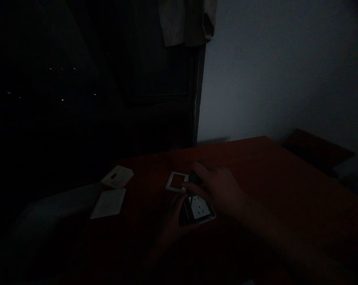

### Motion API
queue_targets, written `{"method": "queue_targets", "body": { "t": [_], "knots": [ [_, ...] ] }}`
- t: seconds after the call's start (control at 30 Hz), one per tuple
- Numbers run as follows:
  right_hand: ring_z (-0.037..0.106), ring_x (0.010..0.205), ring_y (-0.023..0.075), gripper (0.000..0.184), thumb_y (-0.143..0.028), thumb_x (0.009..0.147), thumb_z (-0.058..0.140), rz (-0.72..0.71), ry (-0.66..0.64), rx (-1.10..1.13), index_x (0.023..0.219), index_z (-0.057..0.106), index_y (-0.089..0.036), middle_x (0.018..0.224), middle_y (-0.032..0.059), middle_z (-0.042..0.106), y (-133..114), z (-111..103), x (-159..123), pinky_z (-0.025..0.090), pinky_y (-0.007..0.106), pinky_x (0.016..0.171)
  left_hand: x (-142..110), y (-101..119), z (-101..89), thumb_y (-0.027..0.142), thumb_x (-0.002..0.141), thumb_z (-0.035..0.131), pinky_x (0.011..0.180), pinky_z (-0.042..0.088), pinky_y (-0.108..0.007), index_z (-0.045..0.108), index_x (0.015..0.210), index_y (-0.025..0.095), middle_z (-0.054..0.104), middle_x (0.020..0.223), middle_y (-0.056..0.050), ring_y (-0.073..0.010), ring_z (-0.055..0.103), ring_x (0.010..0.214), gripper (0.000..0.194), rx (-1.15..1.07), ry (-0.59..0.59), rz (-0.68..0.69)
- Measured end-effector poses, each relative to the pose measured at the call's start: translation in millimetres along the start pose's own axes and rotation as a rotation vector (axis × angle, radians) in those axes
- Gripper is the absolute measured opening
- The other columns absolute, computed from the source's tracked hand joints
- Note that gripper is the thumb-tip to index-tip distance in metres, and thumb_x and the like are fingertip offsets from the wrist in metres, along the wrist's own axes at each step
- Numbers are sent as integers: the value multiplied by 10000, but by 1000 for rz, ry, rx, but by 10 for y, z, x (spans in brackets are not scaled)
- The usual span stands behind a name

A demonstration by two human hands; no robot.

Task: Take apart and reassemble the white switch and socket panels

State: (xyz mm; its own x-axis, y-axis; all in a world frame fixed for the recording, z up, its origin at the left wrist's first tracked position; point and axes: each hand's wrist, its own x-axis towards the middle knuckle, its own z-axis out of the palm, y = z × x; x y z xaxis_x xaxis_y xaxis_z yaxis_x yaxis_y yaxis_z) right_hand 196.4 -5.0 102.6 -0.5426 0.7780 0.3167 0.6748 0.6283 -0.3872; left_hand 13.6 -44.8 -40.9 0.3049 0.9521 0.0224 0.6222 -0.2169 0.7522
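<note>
The room is very dark. My right hand [217, 188] reaches over a reddish wooden table [270, 174] and pinches the edge of a small white square frame [177, 181]. My left hand [174, 219] comes up from below and grips a white wall socket plate [200, 209] at its left side. The socket plate lies just under my right hand, with the frame right above it. My two hands nearly touch.
Two more white switch plates lie at the table's left edge, one farther [117, 176] and one nearer [108, 203]. A dark door [155, 79] with a pale garment [186, 21] hanging on it stands behind. A white wall [285, 71] is on the right.
</note>
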Motion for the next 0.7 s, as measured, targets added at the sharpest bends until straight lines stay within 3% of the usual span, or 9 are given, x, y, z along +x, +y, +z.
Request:
{"method": "queue_targets", "body": {
  "t": [0.07,0.23,0.43,0.6,0.7],
  "knots": [
    [648,804,228,411,-338,907,458,29,10,-36,1294,463,-202,1092,105,651,2,-3,0,485,340,656,-3,-14,6,353,655,797,1094,317,-497,368,1393,193,368,1462,-143,-336,346,1340,868,-1,-5,9],
    [587,1059,214,603,-156,846,455,-120,-9,177,1423,280,-179,1277,128,566,-13,-28,-39,488,325,810,-14,-25,3,401,699,753,1087,330,-488,347,1408,162,347,1474,-148,-353,330,1345,851,10,-14,11],
    [647,840,239,422,-368,908,476,10,-2,-51,1296,459,-202,1082,110,649,-11,11,-5,503,357,679,-1,0,4,359,666,775,1086,322,-524,375,1390,205,389,1453,-127,-352,342,1340,841,-16,11,5],
    [539,1158,219,533,-191,898,413,-171,37,197,1418,298,-196,1324,121,532,27,11,-39,473,357,897,-6,-18,19,388,668,774,1082,321,-531,362,1397,232,369,1467,-131,-355,345,1339,853,-15,5,-12],
    [606,1031,203,475,-250,915,444,-136,23,195,1382,362,-214,1228,102,599,15,22,-33,505,329,816,-9,-45,31,379,665,779,1097,292,-534,344,1409,220,329,1490,-139,-356,308,1359,877,4,-6,-29]
  ]
}}
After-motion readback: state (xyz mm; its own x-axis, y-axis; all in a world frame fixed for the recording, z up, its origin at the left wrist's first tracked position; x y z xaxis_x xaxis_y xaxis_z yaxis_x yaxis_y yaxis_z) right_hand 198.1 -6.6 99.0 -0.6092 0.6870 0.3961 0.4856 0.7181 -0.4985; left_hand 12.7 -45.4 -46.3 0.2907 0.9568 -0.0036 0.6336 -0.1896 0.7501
